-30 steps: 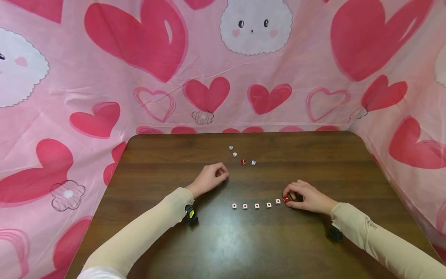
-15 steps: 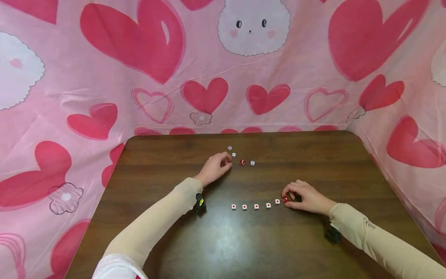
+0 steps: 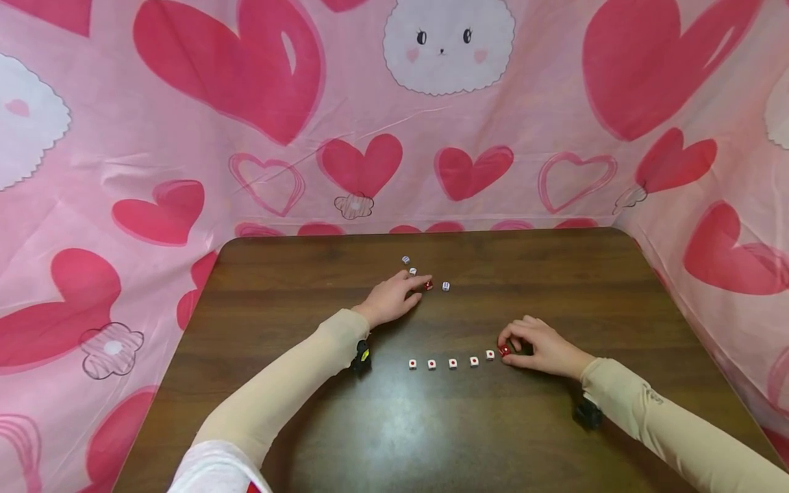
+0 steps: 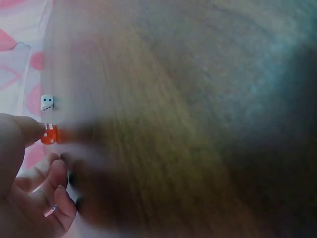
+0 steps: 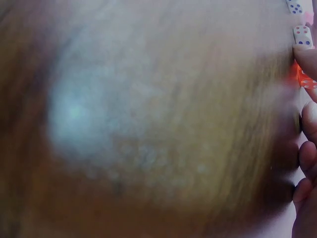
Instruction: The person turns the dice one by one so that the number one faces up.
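At the back of the wooden table (image 3: 555, 274), my left hand (image 3: 390, 298) reaches to a red die (image 3: 429, 285). Its index finger is extended over the die, and the thumb stands apart from it. In the left wrist view a digit touches the edge of this red die (image 4: 49, 135), while the other fingers are curled beside it. My right hand (image 3: 545, 348) pinches another red die (image 3: 505, 350) between thumb and index finger, at the right end of a row of white dice (image 3: 453, 363), each with a red dot on top. In the right wrist view that red die (image 5: 308, 79) is partly covered by the fingers.
Close to my left hand lie loose white dice: one (image 3: 446, 286) to the right of the red die, another (image 3: 413, 272) by the fingers, and a third (image 3: 405, 260) farther back. A pink heart-patterned cloth (image 3: 370, 103) hangs around the table's back and sides.
My left hand has moved forward and right to the back red die, with its index finger now stretched out. My right hand has stayed in place, holding its red die.
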`<control>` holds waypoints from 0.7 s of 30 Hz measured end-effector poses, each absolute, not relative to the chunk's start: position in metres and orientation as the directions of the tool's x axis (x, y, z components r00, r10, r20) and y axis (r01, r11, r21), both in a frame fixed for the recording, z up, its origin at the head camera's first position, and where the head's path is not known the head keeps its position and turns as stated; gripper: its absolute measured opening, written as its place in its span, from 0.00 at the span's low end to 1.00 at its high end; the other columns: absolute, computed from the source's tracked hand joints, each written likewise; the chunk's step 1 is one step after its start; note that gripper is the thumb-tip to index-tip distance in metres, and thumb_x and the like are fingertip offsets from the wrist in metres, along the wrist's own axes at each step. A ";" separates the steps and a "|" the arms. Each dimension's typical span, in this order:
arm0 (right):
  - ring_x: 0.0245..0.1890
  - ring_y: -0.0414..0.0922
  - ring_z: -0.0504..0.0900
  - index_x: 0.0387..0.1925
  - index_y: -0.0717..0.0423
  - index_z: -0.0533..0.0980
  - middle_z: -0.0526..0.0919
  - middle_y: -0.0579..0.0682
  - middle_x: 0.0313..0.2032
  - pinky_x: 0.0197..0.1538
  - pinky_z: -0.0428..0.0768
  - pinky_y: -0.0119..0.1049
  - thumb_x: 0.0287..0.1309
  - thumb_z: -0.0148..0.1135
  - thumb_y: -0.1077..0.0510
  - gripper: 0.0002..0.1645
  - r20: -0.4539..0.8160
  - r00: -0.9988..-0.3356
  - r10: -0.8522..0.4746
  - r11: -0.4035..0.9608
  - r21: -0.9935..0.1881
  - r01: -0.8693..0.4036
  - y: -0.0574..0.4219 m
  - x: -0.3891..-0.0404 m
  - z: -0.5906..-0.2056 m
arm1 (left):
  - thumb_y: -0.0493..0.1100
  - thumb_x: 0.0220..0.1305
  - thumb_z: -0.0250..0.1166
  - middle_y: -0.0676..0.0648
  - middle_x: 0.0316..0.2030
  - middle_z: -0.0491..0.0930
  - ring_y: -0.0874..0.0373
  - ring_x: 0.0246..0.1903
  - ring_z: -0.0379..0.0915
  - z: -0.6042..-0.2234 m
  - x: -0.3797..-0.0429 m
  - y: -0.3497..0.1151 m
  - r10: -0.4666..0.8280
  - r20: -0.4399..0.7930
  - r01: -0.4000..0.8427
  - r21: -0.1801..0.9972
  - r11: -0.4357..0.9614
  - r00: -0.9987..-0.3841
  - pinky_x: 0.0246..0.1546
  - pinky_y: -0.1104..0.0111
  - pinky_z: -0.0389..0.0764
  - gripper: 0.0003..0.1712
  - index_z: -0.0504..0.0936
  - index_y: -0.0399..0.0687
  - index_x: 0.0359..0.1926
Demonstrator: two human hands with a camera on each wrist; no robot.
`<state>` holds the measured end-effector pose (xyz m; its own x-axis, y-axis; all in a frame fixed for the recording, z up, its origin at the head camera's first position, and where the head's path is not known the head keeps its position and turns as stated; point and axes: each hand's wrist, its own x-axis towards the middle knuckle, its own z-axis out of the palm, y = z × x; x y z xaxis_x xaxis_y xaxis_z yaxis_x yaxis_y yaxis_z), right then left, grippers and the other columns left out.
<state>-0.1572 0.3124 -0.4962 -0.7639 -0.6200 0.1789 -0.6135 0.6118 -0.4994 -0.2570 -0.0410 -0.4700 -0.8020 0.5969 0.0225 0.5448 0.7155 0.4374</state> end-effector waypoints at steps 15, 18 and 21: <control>0.34 0.32 0.63 0.42 0.36 0.77 0.69 0.32 0.30 0.40 0.61 0.32 0.55 0.80 0.53 0.18 0.185 -0.768 -0.613 0.622 -0.487 -0.613 0.312 -0.158 -0.496 | 0.50 0.75 0.64 0.49 0.41 0.80 0.56 0.41 0.77 -0.473 -0.256 -0.037 0.458 0.053 0.404 0.569 0.717 -0.887 0.40 0.58 0.78 0.11 0.84 0.52 0.52; 0.34 0.32 0.63 0.42 0.36 0.77 0.69 0.32 0.30 0.40 0.61 0.32 0.55 0.80 0.53 0.19 0.190 -0.764 -0.616 0.618 -0.485 -0.619 0.312 -0.159 -0.498 | 0.49 0.75 0.64 0.50 0.39 0.81 0.56 0.39 0.76 -0.473 -0.256 -0.036 0.446 0.030 0.379 0.580 0.721 -0.895 0.41 0.60 0.77 0.10 0.87 0.51 0.46; 0.34 0.31 0.63 0.42 0.36 0.77 0.69 0.31 0.30 0.40 0.61 0.32 0.54 0.80 0.53 0.19 0.194 -0.762 -0.618 0.615 -0.484 -0.623 0.312 -0.159 -0.499 | 0.48 0.75 0.65 0.50 0.37 0.81 0.57 0.39 0.76 -0.472 -0.254 -0.037 0.449 0.014 0.368 0.596 0.714 -0.893 0.41 0.61 0.77 0.09 0.87 0.49 0.42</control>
<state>-0.1585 0.3123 -0.4993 -0.7616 -0.6184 0.1939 -0.6226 0.6151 -0.4838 -0.2542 -0.0370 -0.4723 -0.8935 0.4489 0.0139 0.3680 0.7139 0.5958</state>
